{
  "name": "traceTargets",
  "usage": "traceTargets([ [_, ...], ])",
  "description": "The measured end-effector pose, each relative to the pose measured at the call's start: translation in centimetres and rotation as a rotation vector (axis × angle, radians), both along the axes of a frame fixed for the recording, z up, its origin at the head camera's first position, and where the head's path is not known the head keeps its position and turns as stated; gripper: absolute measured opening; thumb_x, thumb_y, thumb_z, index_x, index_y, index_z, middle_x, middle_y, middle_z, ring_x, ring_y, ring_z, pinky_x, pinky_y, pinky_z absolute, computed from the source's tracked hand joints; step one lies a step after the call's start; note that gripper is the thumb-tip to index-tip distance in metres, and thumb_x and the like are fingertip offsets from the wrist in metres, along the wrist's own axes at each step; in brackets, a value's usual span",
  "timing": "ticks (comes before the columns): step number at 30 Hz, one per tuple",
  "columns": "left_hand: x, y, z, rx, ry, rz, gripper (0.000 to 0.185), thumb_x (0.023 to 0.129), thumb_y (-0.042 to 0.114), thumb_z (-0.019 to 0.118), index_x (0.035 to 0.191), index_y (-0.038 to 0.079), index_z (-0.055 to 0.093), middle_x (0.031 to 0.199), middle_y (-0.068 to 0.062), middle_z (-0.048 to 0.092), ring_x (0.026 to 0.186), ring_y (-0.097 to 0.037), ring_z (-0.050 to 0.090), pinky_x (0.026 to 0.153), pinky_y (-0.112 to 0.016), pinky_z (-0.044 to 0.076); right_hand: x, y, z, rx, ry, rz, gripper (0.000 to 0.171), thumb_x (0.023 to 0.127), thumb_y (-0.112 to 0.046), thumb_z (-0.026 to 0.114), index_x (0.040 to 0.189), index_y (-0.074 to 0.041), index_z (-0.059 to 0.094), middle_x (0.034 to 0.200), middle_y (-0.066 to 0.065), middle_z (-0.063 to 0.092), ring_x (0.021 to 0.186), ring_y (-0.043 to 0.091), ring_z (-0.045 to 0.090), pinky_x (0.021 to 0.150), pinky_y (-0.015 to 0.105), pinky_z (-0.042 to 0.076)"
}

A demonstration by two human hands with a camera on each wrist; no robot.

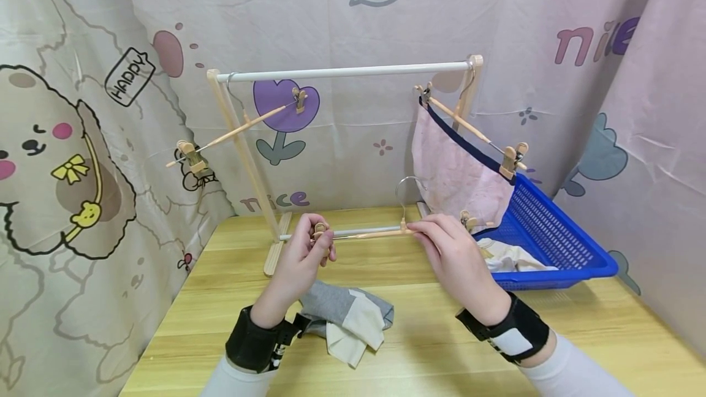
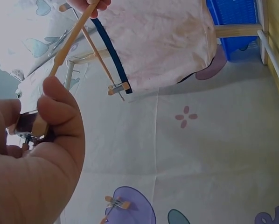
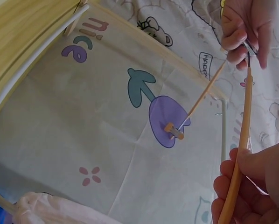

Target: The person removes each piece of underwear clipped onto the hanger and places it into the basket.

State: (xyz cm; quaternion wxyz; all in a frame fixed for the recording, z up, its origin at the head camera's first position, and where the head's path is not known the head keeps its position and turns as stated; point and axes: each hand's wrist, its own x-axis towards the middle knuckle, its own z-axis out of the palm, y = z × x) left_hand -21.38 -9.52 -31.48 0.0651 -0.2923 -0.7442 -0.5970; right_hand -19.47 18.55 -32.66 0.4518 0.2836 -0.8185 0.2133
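In the head view, both hands hold a clip hanger (image 1: pixel 380 234) level above the table, its metal hook pointing up. The left hand (image 1: pixel 306 250) pinches the wooden clip (image 1: pixel 320 230) at the hanger's left end, its thumb and fingers round it in the left wrist view too. Right of the hook, the right hand (image 1: pixel 458 256) grips the wooden bar, with its thumb along it in the right wrist view. Beyond this hand shows the other clip (image 1: pixel 467 220). A folded grey and cream cloth garment (image 1: pixel 353 317) lies on the table below the hands.
A rack (image 1: pixel 347 72) stands behind. From its left hangs a bare clip hanger (image 1: pixel 242 126); from its right, one holding pink shorts-like cloth (image 1: pixel 458 170) with a navy band. The blue basket (image 1: pixel 584 259) at the right holds cream cloth (image 1: pixel 513 257). Printed curtains surround the table (image 1: pixel 209 323).
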Motion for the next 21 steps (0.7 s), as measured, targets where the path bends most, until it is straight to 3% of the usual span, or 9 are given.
traceTargets([
  [5, -0.14, -0.17, -0.12, -0.014, 0.0, -0.002, 0.014, 0.112, 0.012, 0.043, 0.116, -0.002, 0.045, 0.085, -0.016, 0.057, 0.075, -0.013, 0.06, 0.065, -0.027, 0.048, -0.11, -0.02, 0.09, 0.003, 0.0, 0.005, 0.028, 0.083, 0.011, 0.079, 0.107, -0.003, 0.075, 0.102, 0.008, 0.07, 0.095, 0.022, 0.065, 0.079, 0.033, 0.052],
  [15, 0.33, -0.16, -0.06, -0.041, -0.036, 0.057, 0.016, 0.113, 0.016, 0.04, 0.118, 0.002, 0.045, 0.088, -0.014, 0.059, 0.079, -0.013, 0.061, 0.069, -0.023, 0.048, -0.5, -0.15, 0.27, 0.006, 0.011, 0.02, 0.028, 0.083, 0.01, 0.079, 0.108, -0.002, 0.075, 0.103, 0.009, 0.07, 0.094, 0.025, 0.064, 0.08, 0.036, 0.05],
  [18, 0.37, -0.08, -0.06, -0.001, -0.045, 0.052, 0.016, 0.113, 0.013, 0.038, 0.117, -0.001, 0.043, 0.088, -0.015, 0.056, 0.078, -0.014, 0.06, 0.068, -0.023, 0.047, -0.6, -0.25, 0.18, -0.007, -0.002, 0.035, 0.023, 0.089, 0.006, 0.075, 0.111, -0.001, 0.074, 0.106, 0.01, 0.07, 0.097, 0.027, 0.064, 0.084, 0.036, 0.049],
  [21, 0.34, -0.11, -0.04, 0.042, -0.054, 0.04, 0.015, 0.113, 0.011, 0.036, 0.116, -0.003, 0.041, 0.089, -0.014, 0.052, 0.076, -0.013, 0.059, 0.067, -0.023, 0.045, -0.68, -0.45, 0.07, -0.013, 0.024, 0.048, 0.018, 0.102, -0.008, 0.064, 0.116, 0.0, 0.072, 0.111, 0.014, 0.068, 0.104, 0.031, 0.063, 0.091, 0.037, 0.048],
])
